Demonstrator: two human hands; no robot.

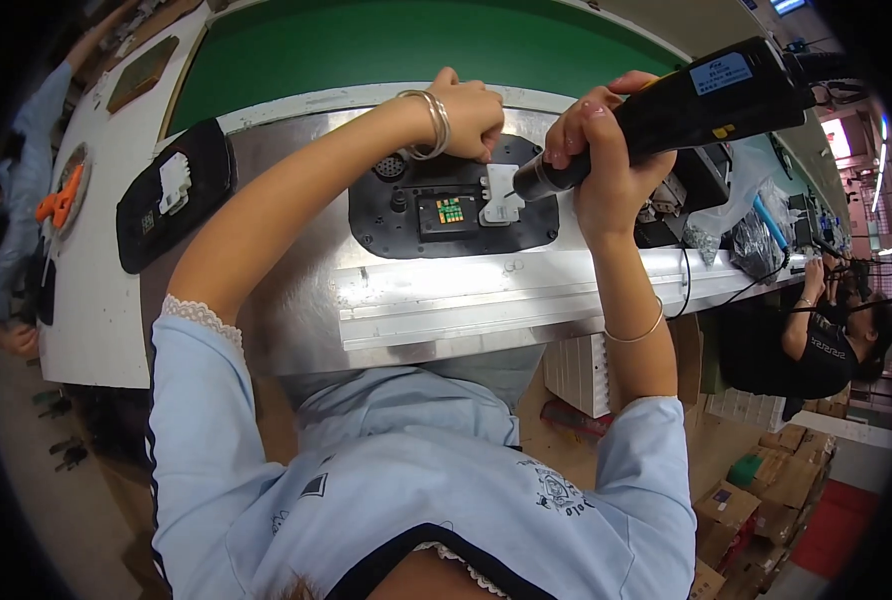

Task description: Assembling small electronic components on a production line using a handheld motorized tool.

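Within right grip (621, 190), one screwdriver (701, 112)

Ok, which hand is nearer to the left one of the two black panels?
Left. The left hand is to the right of the left panel, at the far edge of the other panel; the right hand, gripping a black power screwdriver, is farther right.

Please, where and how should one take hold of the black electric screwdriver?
Probably around the screwdriver just behind its tapered nose, coming from the near right: the tool slants nose-down toward the left, and the right hand wraps it there.
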